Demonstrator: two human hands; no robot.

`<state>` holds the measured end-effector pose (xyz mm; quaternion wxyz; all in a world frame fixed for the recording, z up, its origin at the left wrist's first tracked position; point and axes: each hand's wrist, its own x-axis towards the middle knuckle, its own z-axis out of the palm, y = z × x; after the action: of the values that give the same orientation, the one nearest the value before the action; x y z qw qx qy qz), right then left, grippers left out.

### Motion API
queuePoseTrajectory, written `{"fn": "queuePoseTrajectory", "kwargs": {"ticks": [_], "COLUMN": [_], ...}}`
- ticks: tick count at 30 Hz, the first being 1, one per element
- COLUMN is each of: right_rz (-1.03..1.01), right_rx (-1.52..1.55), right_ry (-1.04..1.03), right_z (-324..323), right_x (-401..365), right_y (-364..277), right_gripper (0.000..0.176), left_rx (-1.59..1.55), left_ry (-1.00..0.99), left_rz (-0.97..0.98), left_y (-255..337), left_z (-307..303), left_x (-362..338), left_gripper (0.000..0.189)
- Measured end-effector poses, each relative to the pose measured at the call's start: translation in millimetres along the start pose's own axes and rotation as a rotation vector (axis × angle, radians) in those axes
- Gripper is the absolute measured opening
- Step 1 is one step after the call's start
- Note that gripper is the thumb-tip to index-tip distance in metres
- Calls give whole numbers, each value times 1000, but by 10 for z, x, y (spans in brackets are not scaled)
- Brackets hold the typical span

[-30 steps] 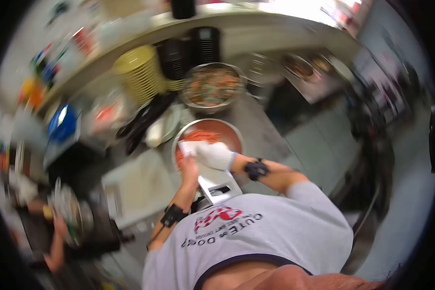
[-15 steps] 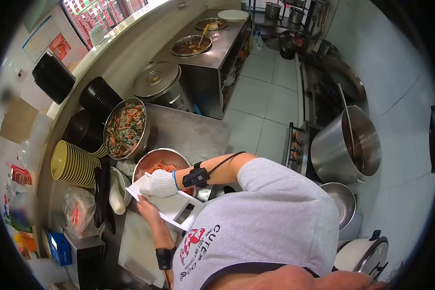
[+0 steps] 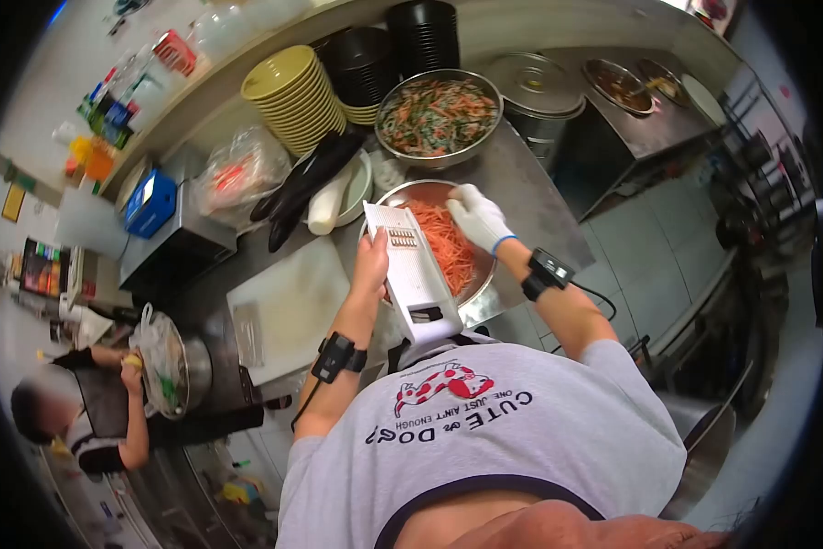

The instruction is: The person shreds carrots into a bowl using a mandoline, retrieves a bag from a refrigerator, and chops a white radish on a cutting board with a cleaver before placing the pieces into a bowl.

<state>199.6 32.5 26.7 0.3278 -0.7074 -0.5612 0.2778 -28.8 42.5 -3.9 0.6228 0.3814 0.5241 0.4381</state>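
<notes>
Centrally, the left hand (image 3: 369, 265) is closed around the side of a white grater (image 3: 422, 291), set aslant over a metal bowl (image 3: 486, 274) holding shredded carrot (image 3: 446, 249). The right hand (image 3: 480, 220), in a knit glove, is bent over the bowl beside the shreds; whether it grips anything cannot be told. Judged from this pose, uneven pressure on the one-handed grater could make it pivot, jolting the bowl and scattering carrot. The ungloved thumb, near the cutting slots (image 3: 402, 239), could be nicked by such a slip.
</notes>
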Motion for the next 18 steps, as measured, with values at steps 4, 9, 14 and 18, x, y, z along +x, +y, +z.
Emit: {"fn": "queuePoseTrajectory", "kwargs": {"ticks": [4, 9, 14, 18], "right_rz": [18, 154, 482, 582], "right_rx": [-193, -330, 676, 917], "right_ry": [12, 68, -243, -215], "right_z": [-18, -6, 203, -149], "right_x": [-82, -298, -332, -639], "right_y": [415, 800, 1408, 1389], "right_gripper": [39, 47, 27, 28], "left_rx": [-24, -258, -510, -562], "left_ry": [52, -123, -244, -222], "left_rz": [-142, -150, -283, -286], "left_y": [265, 445, 676, 798], "left_z": [-168, -467, -484, -422], "left_x": [3, 62, -21, -176], "left_gripper": [42, 39, 42, 40]}}
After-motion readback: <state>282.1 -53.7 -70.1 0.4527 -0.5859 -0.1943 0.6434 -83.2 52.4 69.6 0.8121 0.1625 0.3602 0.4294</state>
